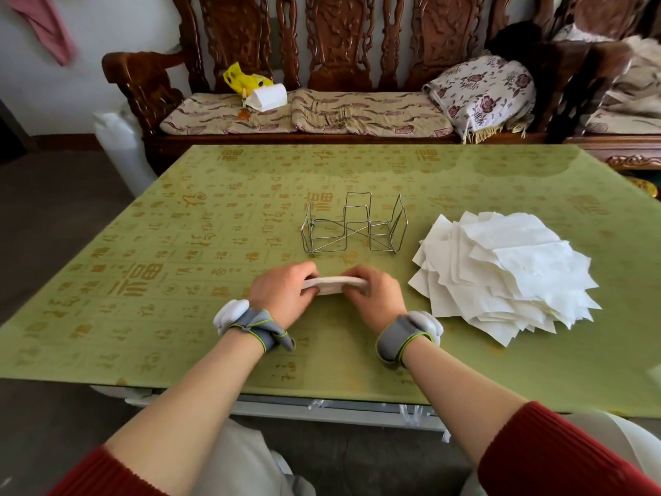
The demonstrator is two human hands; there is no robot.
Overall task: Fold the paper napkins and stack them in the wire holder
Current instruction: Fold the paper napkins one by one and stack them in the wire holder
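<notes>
Head view: left hand (282, 293), right hand (375, 298) pinch folded napkin (334, 284); wire holder (355, 232) beyond, loose napkin pile (508, 273) right.

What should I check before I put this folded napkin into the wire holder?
1. Left hand and right hand both hold the folded napkin by its ends: ok.
2. Wire holder stands upright on the table: ok.
3. Holder has room, nothing in it: ok.
4. Way from napkin to holder is free: ok.
5. Fold edges line up: cannot tell, fingers cover them.
6. Loose napkin pile lies apart from the holder: ok.
</notes>
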